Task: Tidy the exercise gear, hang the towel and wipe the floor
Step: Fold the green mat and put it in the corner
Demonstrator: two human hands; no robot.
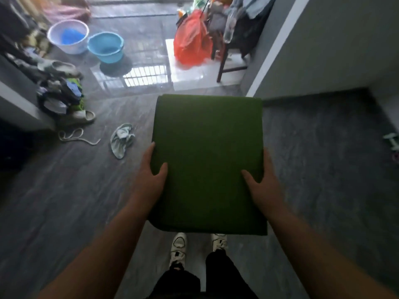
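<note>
A folded green exercise mat (207,152) is held flat in front of me, above the dark floor. My left hand (151,171) grips its left edge, thumb on top. My right hand (262,180) grips its right edge the same way. A crumpled pale towel (122,140) lies on the floor to the left of the mat. A coiled skipping rope (74,137) lies further left. At the far right edge, small dumbbells (391,142) rest on the floor, partly cut off.
A white basin (68,36) and a blue basin (105,49) stand at the back left. A heap of clothes and shoes (62,93) lines the left wall. A wooden chair (228,61) with an orange bag (192,43) stands at the back. A grey wall (323,50) rises on the right.
</note>
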